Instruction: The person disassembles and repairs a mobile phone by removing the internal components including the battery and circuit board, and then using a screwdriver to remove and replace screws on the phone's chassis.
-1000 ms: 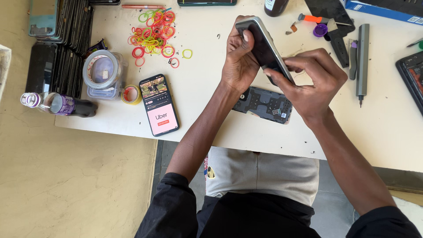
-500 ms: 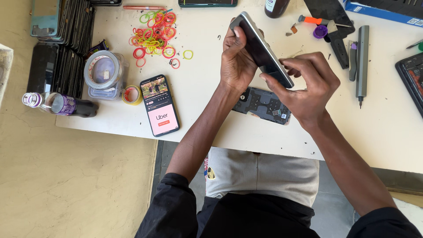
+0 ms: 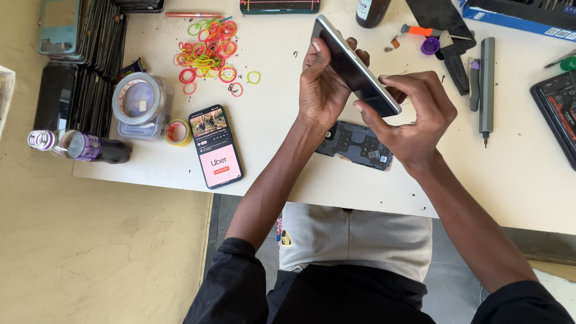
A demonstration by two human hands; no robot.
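**Phone panel held on edge above an opened handset**

Far to the left of the grip, a plastic bottle (image 3: 78,146) lies on its side at the edge of the white table (image 3: 270,168), with stacked dark phone parts (image 3: 78,66) behind it. Closer in stand a clear tub with a tape roll on top (image 3: 140,102), a small yellow tape roll (image 3: 178,132), a scatter of coloured rubber bands (image 3: 210,45) and a lit smartphone (image 3: 215,146) lying face up.

At the grip itself, the left hand (image 3: 321,90) wraps the upper part of a slim dark phone panel (image 3: 355,66), fingers closed around its back. The right hand (image 3: 414,120) pinches the lower end, thumb pressed against the corner. The panel is tilted on edge, clear of the table.

Directly beneath both hands lies an opened phone body (image 3: 354,144), its boards and inner parts exposed. By this look, the handset is already apart; the 2 pieces are not together.

To the right of the grip rest a slim grey screwdriver (image 3: 486,90), a purple cap (image 3: 429,46) and an orange-handled tool (image 3: 417,30).

Whether the panel is a screen or a back cover is hard to make out. The forearms hide part of the opened body, and a dark tray (image 3: 555,114) is cut off at the right edge.
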